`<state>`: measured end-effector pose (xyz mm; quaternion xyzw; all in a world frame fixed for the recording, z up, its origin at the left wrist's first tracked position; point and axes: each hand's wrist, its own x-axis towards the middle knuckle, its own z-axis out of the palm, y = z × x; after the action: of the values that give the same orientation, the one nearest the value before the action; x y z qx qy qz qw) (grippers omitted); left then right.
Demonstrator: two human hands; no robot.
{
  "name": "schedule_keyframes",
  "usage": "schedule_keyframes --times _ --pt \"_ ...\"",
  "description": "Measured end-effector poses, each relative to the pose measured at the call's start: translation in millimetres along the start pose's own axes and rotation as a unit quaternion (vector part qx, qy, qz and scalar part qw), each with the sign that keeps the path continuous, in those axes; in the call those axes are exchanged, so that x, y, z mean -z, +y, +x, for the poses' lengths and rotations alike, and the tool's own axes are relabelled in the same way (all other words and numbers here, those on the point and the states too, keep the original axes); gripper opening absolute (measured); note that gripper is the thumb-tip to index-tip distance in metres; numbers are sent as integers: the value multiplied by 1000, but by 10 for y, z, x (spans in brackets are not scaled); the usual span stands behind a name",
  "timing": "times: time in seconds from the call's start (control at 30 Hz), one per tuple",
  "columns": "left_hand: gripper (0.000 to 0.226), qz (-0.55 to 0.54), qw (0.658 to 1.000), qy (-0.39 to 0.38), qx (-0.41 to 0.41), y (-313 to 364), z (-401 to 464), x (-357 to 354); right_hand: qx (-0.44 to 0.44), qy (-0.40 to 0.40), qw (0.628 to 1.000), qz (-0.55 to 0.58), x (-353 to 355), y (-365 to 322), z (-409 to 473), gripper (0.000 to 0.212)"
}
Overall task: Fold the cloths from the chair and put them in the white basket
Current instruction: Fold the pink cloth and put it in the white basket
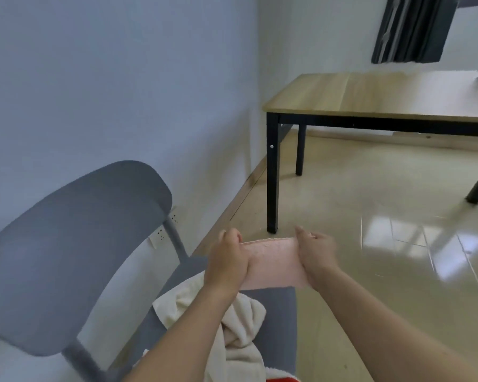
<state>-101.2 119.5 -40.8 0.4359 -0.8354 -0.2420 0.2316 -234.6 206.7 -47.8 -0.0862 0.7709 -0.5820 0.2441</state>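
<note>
Two hands (271,260) on pink cloth (271,264)

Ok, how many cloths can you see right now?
3. A pink cloth held up between both hands; a cream cloth heaped on the chair seat; a red-and-white cloth at the bottom edge. More may be hidden.

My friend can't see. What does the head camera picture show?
Two hands, left hand and right hand, hold a small pink cloth stretched between them above a grey plastic chair, where a crumpled cream towel lies. A wooden table with black legs stands behind.
</note>
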Motion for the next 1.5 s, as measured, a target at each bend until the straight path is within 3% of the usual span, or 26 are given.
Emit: schedule_keyframes --times 0.17,0.33,0.5,0.6,0.73,1.0,1.1,1.3,1.43,1.5 --pt "15 69 995 11 -72 1130 297 1155 1 1 997 -71 506 -1598 -294 39" --pt "20 29 996 16 -88 2318 298 2389 9 1 992 -122 1245 -3198 -1002 43" --pt "57 -36 991 -83 -96 3218 287 2888 54 20 986 -159 1972 -3896 -1223 43" --pt "68 -107 983 -123 -81 3706 304 2819 73 29 987 -141 2434 -4025 -1033 44" --pt "62 -164 978 -123 -32 4307 248 2470 98 8 986 -135 3114 -4169 -737 48" --pt "38 -101 957 -272 35 5213 456 1898 170 -75 955 -232 3981 -4506 -238 48" --pt "50 -103 951 -292 8 5680 622 1688 182 -62 954 -228 4321 -4604 45 45" --pt "47 -110 957 -261 -69 6759 798 1051 100 -75 977 -174 5400 -4664 965 48" --pt "44 -128 964 -222 -74 7478 886 498 24 -145 978 -150 6139 -4683 1575 71" --pt "40 -143 965 -212 -53 7775 894 244 -14 -184 973 -138 6489 -4743 1784 71"
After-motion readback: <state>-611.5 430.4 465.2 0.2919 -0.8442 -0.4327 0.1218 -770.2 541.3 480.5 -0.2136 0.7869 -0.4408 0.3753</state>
